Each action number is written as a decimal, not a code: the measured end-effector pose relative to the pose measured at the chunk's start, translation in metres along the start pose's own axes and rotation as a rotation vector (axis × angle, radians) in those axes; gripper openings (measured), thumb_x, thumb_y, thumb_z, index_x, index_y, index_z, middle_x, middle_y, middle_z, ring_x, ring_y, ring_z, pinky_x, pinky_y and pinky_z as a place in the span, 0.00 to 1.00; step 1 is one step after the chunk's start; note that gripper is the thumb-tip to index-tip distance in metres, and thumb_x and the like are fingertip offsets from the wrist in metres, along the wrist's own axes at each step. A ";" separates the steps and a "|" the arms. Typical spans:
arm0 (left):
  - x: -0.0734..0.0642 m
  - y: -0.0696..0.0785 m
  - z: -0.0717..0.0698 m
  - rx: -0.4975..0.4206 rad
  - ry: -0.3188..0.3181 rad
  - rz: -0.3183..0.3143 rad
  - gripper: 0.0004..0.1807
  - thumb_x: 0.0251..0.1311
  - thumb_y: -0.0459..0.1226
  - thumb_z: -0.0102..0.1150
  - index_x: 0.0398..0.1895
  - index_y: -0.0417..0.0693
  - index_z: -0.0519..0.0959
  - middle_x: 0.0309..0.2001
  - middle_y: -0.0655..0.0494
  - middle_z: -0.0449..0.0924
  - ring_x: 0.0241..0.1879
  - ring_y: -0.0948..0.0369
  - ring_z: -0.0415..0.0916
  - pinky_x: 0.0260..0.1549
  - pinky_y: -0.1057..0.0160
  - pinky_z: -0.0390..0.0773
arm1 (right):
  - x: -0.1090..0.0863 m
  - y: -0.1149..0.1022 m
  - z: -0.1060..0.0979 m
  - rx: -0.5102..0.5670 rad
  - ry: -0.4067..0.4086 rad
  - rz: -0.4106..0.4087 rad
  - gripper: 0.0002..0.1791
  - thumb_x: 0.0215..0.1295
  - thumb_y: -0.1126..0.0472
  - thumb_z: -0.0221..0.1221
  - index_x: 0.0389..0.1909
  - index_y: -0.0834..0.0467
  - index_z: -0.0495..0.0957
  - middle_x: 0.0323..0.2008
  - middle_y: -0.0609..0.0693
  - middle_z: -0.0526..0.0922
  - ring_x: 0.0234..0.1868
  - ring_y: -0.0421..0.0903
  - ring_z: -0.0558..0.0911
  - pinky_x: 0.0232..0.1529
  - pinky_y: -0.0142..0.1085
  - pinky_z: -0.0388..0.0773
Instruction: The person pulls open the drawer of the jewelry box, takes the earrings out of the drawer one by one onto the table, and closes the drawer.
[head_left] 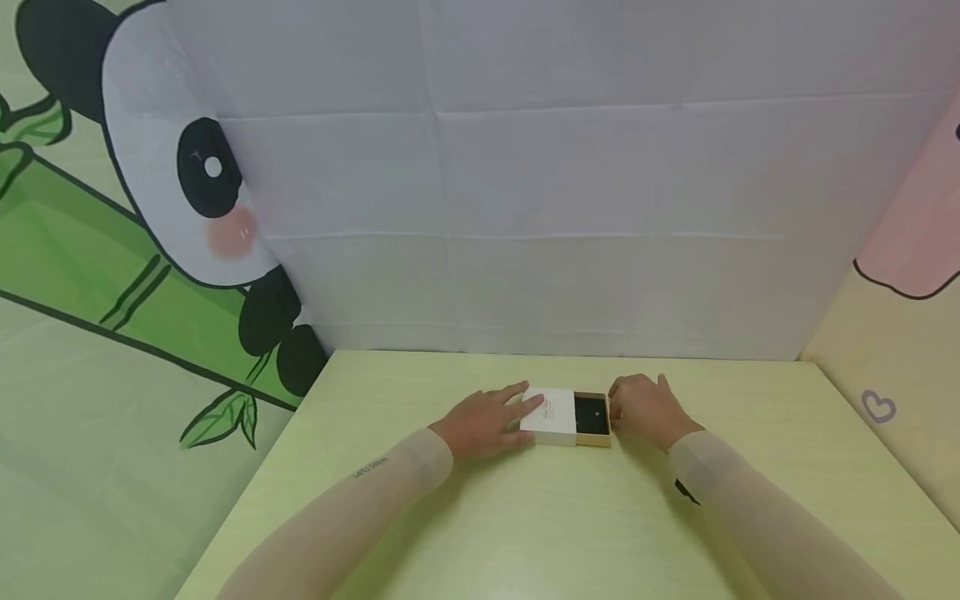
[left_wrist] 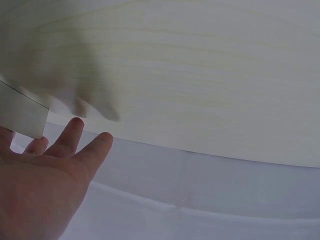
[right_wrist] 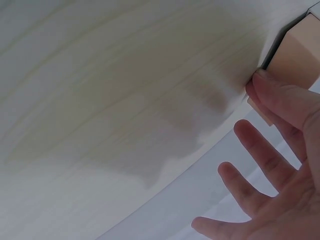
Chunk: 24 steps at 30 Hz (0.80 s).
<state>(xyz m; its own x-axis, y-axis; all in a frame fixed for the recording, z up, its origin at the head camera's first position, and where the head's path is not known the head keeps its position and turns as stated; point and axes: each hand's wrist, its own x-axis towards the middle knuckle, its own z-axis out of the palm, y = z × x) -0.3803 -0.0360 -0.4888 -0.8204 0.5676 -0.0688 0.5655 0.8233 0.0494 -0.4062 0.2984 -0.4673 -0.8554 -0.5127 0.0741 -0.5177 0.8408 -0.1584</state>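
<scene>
A small white box sleeve [head_left: 551, 427] with faint print on its top lies on the table, and a tan drawer [head_left: 593, 441] sticks partly out of its right end. Inside the drawer is a black insert [head_left: 588, 414] bearing tiny light specks too small to identify. My left hand [head_left: 483, 423] holds the sleeve's left part, thumb by the near side and other fingers spread over the top and far side. At the drawer's outer end, my right hand [head_left: 648, 410] pinches the edge between thumb and index finger; its other fingers spread away in the right wrist view.
The pale yellow table [head_left: 465, 533] runs back to a creased white cloth [head_left: 540, 183]. A panda-and-bamboo printed cloth [head_left: 150, 208] hangs on the left, and a pink and cream printed one [head_left: 911, 350] on the right.
</scene>
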 end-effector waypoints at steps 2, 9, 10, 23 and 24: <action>0.001 0.000 0.000 0.003 0.000 0.001 0.43 0.91 0.67 0.51 1.00 0.71 0.55 0.98 0.52 0.58 0.91 0.49 0.71 0.87 0.32 0.76 | 0.000 0.000 0.000 0.001 -0.001 0.000 0.09 0.68 0.63 0.84 0.29 0.47 0.98 0.60 0.56 0.97 0.70 0.70 0.89 0.73 0.97 0.64; 0.003 -0.001 0.003 0.010 -0.004 -0.004 0.43 0.91 0.67 0.51 1.00 0.71 0.55 0.98 0.53 0.58 0.93 0.51 0.69 0.87 0.33 0.76 | 0.000 0.004 0.003 -0.002 0.002 0.006 0.08 0.68 0.62 0.84 0.30 0.48 0.99 0.60 0.56 0.97 0.69 0.70 0.89 0.73 0.97 0.63; 0.003 -0.001 0.003 0.009 -0.003 -0.003 0.43 0.91 0.67 0.51 1.00 0.71 0.55 0.98 0.53 0.58 0.93 0.51 0.68 0.87 0.32 0.76 | 0.001 0.004 0.003 -0.002 0.003 0.007 0.08 0.68 0.62 0.84 0.30 0.48 0.99 0.60 0.56 0.97 0.69 0.70 0.89 0.73 0.97 0.63; 0.002 0.000 0.001 -0.001 -0.005 0.002 0.43 0.91 0.67 0.51 1.00 0.70 0.55 0.98 0.52 0.58 0.93 0.50 0.69 0.87 0.31 0.76 | 0.000 0.008 0.004 -0.011 0.003 0.013 0.07 0.67 0.63 0.85 0.31 0.49 0.98 0.61 0.57 0.97 0.69 0.71 0.89 0.74 0.97 0.63; 0.002 0.000 0.000 -0.001 -0.006 0.002 0.43 0.91 0.67 0.51 1.00 0.70 0.55 0.98 0.52 0.57 0.93 0.50 0.69 0.87 0.31 0.76 | -0.001 0.008 0.004 -0.010 0.003 0.013 0.07 0.67 0.63 0.85 0.31 0.49 0.98 0.61 0.57 0.97 0.69 0.71 0.89 0.74 0.97 0.63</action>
<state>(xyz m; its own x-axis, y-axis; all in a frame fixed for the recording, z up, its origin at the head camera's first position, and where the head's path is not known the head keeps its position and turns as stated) -0.3823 -0.0349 -0.4894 -0.8189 0.5691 -0.0744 0.5668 0.8222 0.0509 -0.4097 0.3047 -0.4724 -0.8619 -0.5014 0.0755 -0.5069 0.8490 -0.1490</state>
